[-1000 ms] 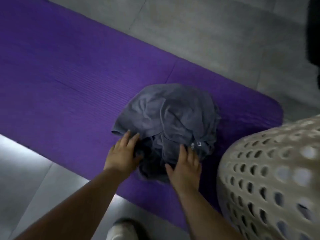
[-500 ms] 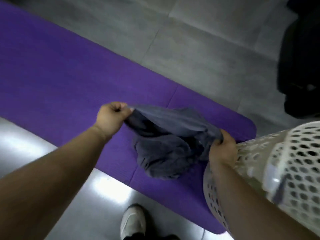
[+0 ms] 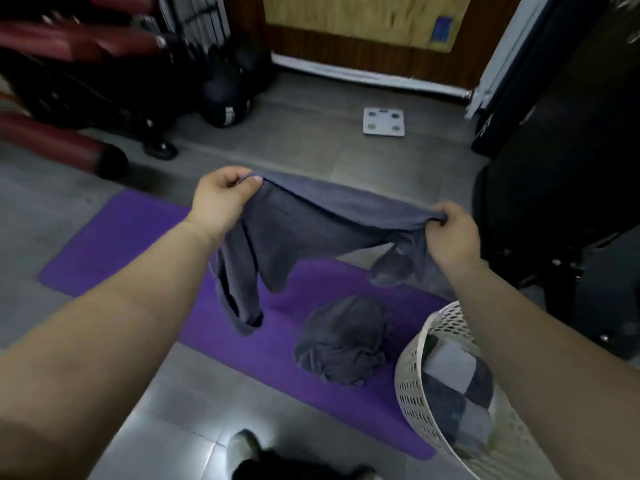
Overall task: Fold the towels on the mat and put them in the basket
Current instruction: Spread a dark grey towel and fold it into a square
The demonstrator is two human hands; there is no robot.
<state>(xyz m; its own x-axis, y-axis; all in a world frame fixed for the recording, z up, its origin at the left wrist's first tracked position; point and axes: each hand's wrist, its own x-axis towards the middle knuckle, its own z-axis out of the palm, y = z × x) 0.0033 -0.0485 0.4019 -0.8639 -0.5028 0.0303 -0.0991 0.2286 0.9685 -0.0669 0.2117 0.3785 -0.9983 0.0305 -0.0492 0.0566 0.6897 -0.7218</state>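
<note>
Left hand (image 3: 221,199): raised, fingers curled, thumb and fingertips pinching one top corner of a dark grey cloth towel (image 3: 311,226). Right hand (image 3: 450,233): raised, fingers curled round the opposite end of the same top edge, with the cloth bunched in the grip. The towel's upper edge runs between the two hands with a slight sag. The rest hangs in uneven folds, and its lowest end drops below the left forearm. Whether that end touches anything cannot be determined.

Below the hands, a purple foam mat (image 3: 138,237) lies on the grey tiled floor (image 3: 294,147). A crumpled heap of dark grey towels (image 3: 343,337) rests on the mat towards its right end. Just beside the heap stands a white perforated plastic basket (image 3: 412,375), partly hidden by the right forearm. Folded towels in light and dark grey (image 3: 457,386) are visible inside it.

Beyond the mat, a white flat bathroom scale (image 3: 383,121) sits on the floor near a brown wooden door (image 3: 363,22). Red padded exercise equipment (image 3: 52,140) and a black ball (image 3: 225,98) occupy the far left. A large black object (image 3: 561,168) stands at the right, its kind not determinable. The toe of a light shoe (image 3: 242,448) shows at the bottom edge.
</note>
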